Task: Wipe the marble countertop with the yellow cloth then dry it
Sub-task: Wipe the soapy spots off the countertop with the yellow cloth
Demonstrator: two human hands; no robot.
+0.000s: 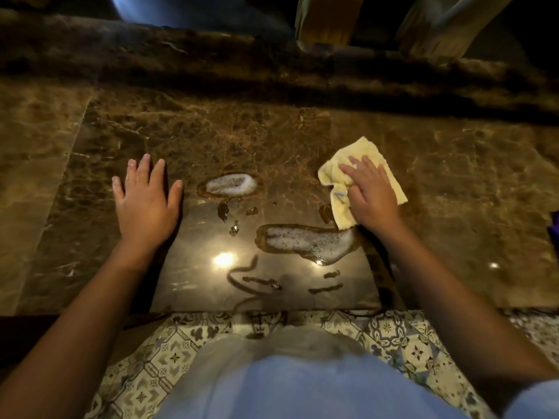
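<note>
The brown marble countertop fills the view. A yellow cloth lies crumpled on it right of centre, and my right hand presses flat on top of the cloth, fingers straight. My left hand rests flat on the bare marble at the left, fingers spread, holding nothing. Between the hands sit two soapy puddles: a smaller one further back and a longer one just below the cloth's lower corner. Small drops and wet streaks lie toward the front edge.
A raised marble ledge runs along the back, with wooden legs beyond it. Something purple peeks in at the right edge. Patterned floor tiles show below the counter's front edge.
</note>
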